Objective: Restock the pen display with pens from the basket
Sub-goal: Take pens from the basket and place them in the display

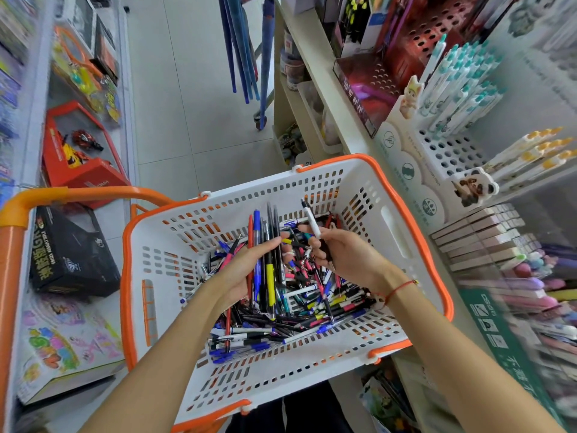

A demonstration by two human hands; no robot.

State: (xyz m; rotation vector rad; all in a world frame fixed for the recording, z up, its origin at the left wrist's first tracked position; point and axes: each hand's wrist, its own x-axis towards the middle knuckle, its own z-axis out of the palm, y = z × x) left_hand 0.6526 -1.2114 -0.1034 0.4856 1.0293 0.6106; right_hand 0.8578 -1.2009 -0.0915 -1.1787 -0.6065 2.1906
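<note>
Both forearms are reaching forward over the near rim of the white basket [368, 195] with orange trim, which is sitting in front of the person and serving as the landmark here. Inside the basket, a loose heap of pens [312, 310] in blue, black, red, yellow and pink is covering its floor. Over the heap, left of the basket's middle, the left hand [246, 270] is curling its grip around a bundle of pens [265, 245], red, blue, black and yellow, their ends fanning up toward the far wall. Just right of it, still over the heap, the right hand [346, 254], with a red string at the wrist, is pinching a single white pen [312, 221] with a black tip, tilting up and away. Beyond the basket's right far corner, a white pen display [437, 157] with rows of holes is standing on the shelf, holding teal-capped pens [462, 76] at its back and yellow-capped pens [530, 151] to its right.
</note>
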